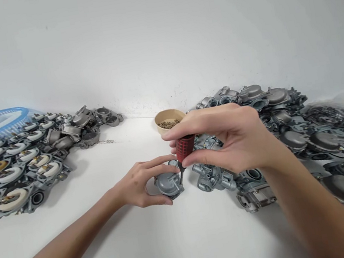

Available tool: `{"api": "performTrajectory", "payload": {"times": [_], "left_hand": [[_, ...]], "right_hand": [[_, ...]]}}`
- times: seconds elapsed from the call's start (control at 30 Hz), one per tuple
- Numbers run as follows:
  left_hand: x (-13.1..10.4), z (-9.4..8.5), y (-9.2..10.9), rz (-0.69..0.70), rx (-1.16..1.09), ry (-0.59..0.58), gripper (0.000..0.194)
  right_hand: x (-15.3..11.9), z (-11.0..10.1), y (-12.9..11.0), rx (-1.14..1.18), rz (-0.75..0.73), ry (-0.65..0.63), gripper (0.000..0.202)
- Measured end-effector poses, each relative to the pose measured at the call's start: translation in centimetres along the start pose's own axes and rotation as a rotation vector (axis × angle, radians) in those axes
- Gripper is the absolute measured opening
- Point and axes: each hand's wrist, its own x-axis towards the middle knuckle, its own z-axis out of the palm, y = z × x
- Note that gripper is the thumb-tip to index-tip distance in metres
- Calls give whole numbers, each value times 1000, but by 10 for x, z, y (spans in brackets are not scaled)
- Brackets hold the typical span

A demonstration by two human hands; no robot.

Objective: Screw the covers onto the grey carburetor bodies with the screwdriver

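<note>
My left hand (143, 181) grips a small grey metal carburetor (168, 184) on the white table, thumb at its near side and fingers over its far side. In my right hand (226, 137) is a screwdriver (185, 149) with a red and black handle, fingers wrapped round its upper part. Its thin shaft points down to the right edge of the carburetor. Whether the tip sits in a screw is too small to tell. Just behind both hands stands a tan bowl (161, 117) with small brass-coloured screws (169, 124) inside.
Carburetor bodies with white floats (11, 175) cover the left, beside a blue basket (21, 113). Grey metal bowls (83, 122) are piled behind them. More carburetors (215, 179) crowd the right, with a bag of small dark parts (334, 115) farther back. A white wall (144, 41) closes the rear.
</note>
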Motion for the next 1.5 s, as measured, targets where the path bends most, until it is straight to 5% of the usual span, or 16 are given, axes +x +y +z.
{"api": "performTrajectory", "payload": {"times": [0.33, 0.87, 1.17, 1.5], "left_hand": [[0, -1, 0, 16, 2, -2, 66], [-3, 1, -10, 73, 62, 51, 73], [-5, -7, -4, 62, 138, 34, 90], [-4, -9, 1, 89, 199, 35, 84]], "right_hand": [[0, -3, -4, -62, -7, -60, 42], [1, -7, 0, -91, -25, 10, 36], [-3, -18, 0, -108, -25, 201, 51], [-2, -15, 0, -68, -15, 173, 51]]}}
